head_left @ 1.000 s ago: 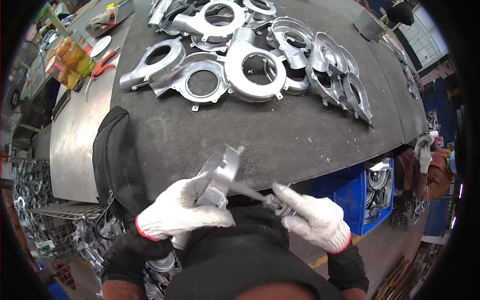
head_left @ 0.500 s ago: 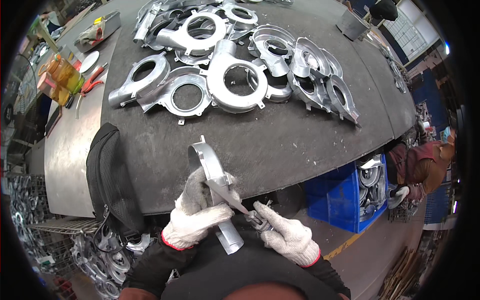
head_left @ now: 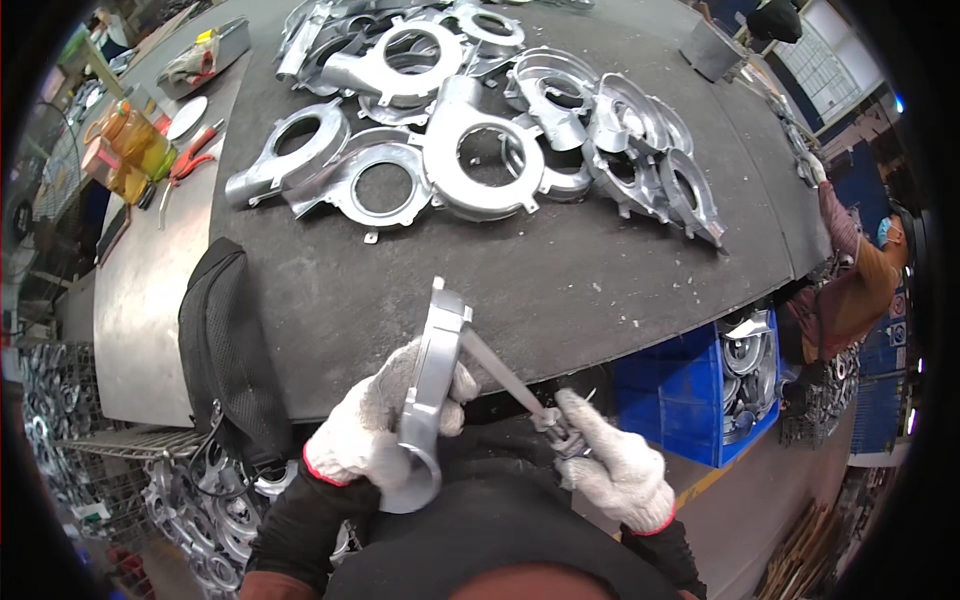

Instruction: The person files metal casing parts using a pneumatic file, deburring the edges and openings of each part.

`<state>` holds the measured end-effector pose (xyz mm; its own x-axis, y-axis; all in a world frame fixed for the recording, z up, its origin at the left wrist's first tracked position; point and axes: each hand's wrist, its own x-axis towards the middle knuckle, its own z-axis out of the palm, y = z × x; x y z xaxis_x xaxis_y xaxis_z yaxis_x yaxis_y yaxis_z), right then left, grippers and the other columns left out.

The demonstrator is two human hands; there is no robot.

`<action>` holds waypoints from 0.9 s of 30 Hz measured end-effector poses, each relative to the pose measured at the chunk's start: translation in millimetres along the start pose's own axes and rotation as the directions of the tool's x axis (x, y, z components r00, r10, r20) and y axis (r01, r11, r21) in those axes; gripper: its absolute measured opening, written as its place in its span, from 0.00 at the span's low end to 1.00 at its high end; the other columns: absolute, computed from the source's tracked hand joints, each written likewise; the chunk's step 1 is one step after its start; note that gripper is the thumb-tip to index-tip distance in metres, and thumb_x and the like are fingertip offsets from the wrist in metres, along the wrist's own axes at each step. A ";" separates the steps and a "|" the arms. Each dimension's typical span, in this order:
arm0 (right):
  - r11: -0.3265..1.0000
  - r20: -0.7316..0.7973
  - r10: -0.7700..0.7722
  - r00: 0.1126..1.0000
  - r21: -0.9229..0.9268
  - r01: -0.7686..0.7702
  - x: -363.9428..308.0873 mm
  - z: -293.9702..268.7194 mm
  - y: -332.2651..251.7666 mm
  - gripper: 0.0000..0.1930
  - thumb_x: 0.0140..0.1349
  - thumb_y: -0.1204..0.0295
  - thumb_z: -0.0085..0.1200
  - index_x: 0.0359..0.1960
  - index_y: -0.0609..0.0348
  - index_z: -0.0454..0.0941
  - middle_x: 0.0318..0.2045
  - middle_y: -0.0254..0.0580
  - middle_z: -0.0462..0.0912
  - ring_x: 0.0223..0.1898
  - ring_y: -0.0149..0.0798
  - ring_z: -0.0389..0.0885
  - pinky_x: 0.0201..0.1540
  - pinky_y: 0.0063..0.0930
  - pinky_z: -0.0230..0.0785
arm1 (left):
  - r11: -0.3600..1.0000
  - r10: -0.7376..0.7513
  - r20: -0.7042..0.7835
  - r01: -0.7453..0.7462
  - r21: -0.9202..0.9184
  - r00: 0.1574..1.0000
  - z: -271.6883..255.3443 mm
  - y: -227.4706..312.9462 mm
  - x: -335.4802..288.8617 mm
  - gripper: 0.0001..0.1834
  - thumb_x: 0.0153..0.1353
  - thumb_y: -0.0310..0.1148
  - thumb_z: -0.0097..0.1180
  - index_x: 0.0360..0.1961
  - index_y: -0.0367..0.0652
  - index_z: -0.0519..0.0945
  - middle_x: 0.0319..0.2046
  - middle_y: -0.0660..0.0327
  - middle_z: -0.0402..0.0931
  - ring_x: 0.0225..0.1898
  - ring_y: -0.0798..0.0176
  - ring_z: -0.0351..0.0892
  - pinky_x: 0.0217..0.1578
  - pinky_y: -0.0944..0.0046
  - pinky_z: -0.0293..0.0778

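In my gloved left hand (head_left: 365,425) is a silvery cast-metal housing (head_left: 430,375), gripped around its curved body and turned edge-on, with its spout end low near my lap. My gloved right hand (head_left: 620,470) is closed around the lumpy metal handle of a flat file (head_left: 502,372). Its long narrow blade points up and left, and the tip is at the housing's upper right edge. Whether the blade touches the metal I cannot tell. Both white gloves have red cuffs.
Several similar housings (head_left: 480,185) are piled on the dark tabletop (head_left: 540,290). A black mesh bag (head_left: 225,350) hangs over the near left edge. Red-handled pliers (head_left: 190,160) and jars (head_left: 130,145) lie farther left. Right of the table, a blue bin (head_left: 670,395) holds castings; beyond it is another person (head_left: 850,285).
The housing has turned more upright and edge-on in my left hand. My right hand has moved right with the file, whose blade now reaches the housing's upper part. The person at right has stretched an arm toward the table.
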<state>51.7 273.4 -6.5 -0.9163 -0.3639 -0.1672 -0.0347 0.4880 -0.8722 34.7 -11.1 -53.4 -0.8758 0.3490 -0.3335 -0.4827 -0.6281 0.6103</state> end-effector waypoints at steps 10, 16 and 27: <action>0.855 0.283 0.165 0.945 -0.519 0.006 -2.1 -11.0 -22.6 0.34 0.63 0.48 0.63 0.72 0.26 0.68 0.29 0.38 0.85 0.26 0.45 0.87 0.30 0.39 0.80 | 0.933 -0.249 -0.063 0.257 0.252 0.966 -9.4 22.3 -5.4 0.35 0.50 0.25 0.76 0.60 0.31 0.74 0.43 0.50 0.83 0.41 0.59 0.84 0.40 0.63 0.83; 0.798 0.319 0.207 0.925 -0.601 0.029 7.6 -10.2 -39.1 0.36 0.63 0.48 0.63 0.73 0.25 0.66 0.27 0.39 0.84 0.26 0.45 0.87 0.29 0.39 0.79 | 0.876 -0.293 -0.072 0.298 0.379 0.953 -2.4 26.9 -5.3 0.30 0.45 0.28 0.74 0.52 0.30 0.80 0.40 0.57 0.83 0.37 0.67 0.80 0.39 0.66 0.78; 0.783 0.220 0.175 0.960 -0.622 0.000 14.6 -4.9 -43.3 0.35 0.60 0.45 0.64 0.71 0.18 0.68 0.24 0.38 0.81 0.20 0.45 0.83 0.24 0.38 0.76 | 0.959 -0.269 0.003 0.268 0.093 0.963 -18.5 18.1 -8.8 0.46 0.45 0.39 0.79 0.61 0.26 0.71 0.41 0.50 0.83 0.39 0.62 0.83 0.40 0.64 0.80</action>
<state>37.8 250.9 31.1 -0.7974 -0.4389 -0.4141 -0.2754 0.8753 -0.3974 33.6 -38.4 -52.7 -0.7136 0.5074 -0.4830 -0.6969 -0.4440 0.5632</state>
